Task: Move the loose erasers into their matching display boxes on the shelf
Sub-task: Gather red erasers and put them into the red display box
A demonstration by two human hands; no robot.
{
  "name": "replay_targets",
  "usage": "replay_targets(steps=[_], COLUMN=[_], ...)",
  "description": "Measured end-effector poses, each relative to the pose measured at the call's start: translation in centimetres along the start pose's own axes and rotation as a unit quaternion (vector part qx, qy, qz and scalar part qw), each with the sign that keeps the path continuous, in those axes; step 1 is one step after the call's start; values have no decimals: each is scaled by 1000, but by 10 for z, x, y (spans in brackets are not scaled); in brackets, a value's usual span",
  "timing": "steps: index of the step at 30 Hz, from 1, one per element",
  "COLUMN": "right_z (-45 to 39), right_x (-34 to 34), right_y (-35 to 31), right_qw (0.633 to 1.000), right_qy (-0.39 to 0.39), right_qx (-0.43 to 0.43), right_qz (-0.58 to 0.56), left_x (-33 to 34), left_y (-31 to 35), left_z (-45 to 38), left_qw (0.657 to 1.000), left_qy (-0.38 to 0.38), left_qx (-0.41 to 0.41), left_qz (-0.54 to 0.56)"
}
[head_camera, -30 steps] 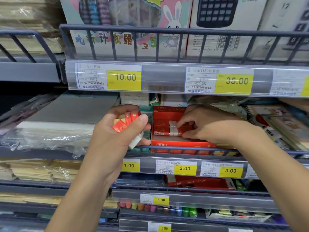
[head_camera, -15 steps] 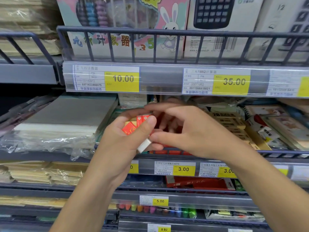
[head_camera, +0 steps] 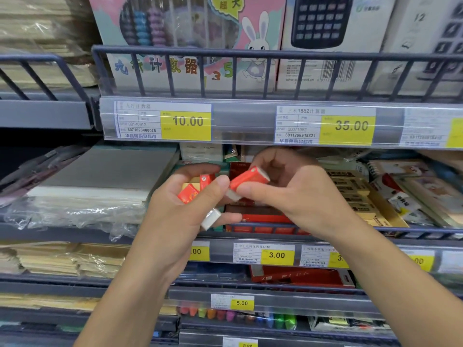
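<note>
We count one red-sleeved eraser (head_camera: 248,181) pinched in right hand (head_camera: 288,191), above red display box (head_camera: 260,217). Left hand (head_camera: 180,211) curled round at least three more erasers (head_camera: 198,189); exact count hidden by fingers. Box interior mostly blocked.

Even, bright overhead store light is falling across the shelves. Glare is streaking the clear plastic wrap (head_camera: 75,216) at left. Wide-angle distortion is bowing the wire rail (head_camera: 275,55), and the corners are blurring. Shadow is pooling under the upper shelf.
</note>
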State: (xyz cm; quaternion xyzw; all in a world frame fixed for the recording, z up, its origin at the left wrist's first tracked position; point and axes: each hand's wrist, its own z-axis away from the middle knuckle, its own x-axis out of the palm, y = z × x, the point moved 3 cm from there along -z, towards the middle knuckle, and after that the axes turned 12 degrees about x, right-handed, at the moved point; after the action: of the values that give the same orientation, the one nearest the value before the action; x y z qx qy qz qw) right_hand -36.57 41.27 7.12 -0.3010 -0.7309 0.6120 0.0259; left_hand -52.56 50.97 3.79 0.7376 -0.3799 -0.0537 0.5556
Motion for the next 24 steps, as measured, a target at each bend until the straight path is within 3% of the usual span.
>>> replay_targets(steps=[6,11,20,24], right_z=[0,-13,-40,-46], right_x=[-20,-30,-8,2], right_y=[-1,10,23,28], right_qw=[997,967,947,939], right_qy=[7,28,-108,-131], right_qx=[74,137,128,115], right_qz=[-28,214,273,296], left_x=[-13,-17,-13,-14], left_y=[3,5,7,9], left_z=[-4,-5,-3,-2], left_qw=[999,999,999,999], left_qy=[7,-1,8,8], left_qx=[18,15,15,14], left_qz=[-40,-45,-37,-36])
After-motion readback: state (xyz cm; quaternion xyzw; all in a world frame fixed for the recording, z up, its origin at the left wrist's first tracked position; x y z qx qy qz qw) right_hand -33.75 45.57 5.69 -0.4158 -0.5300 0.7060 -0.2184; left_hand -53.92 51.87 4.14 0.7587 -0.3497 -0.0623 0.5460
